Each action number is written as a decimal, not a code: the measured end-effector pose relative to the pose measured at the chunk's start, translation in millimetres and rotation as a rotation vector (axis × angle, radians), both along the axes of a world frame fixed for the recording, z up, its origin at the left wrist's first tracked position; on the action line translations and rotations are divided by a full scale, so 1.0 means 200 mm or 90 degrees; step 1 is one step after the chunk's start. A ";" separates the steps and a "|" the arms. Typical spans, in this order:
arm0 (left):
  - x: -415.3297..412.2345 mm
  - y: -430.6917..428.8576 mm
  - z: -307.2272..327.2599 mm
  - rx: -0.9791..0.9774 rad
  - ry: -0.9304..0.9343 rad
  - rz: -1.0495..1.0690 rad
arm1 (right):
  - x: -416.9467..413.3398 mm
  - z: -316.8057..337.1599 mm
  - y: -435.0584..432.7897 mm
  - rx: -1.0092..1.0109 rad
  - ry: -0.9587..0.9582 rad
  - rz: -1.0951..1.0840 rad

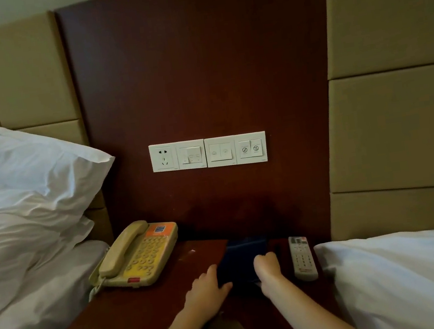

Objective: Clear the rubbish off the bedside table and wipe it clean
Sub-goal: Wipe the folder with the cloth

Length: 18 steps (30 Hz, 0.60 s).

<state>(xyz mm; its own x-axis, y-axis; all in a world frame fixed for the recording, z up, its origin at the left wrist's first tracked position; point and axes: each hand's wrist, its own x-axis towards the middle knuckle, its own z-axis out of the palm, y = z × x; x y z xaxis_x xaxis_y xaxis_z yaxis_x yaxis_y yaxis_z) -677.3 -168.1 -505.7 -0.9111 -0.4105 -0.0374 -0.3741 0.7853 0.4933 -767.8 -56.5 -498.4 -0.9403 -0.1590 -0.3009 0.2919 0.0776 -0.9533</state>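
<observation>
A dark blue cloth [246, 260] lies on the dark wooden bedside table [136, 313], near the back wall. My right hand [267, 266] rests on the cloth's right part with fingers curled down into it. At the cloth's left edge lies my left hand [206, 290], its fingers stretched flat against the fabric and the thumb raised. A tiny pale scrap [192, 251] sits on the tabletop just left of the cloth.
A yellowed telephone [139, 257] stands on the table's left side. A white remote control [302, 258] lies right of the cloth. White pillows [21, 195] and bedding [407, 277] flank the table. A socket and switch panel [208, 153] is on the wooden wall board.
</observation>
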 end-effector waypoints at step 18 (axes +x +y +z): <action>-0.15 -0.04 -0.07 -0.145 -0.062 -0.047 | -0.13 0.05 0.15 0.903 0.472 0.243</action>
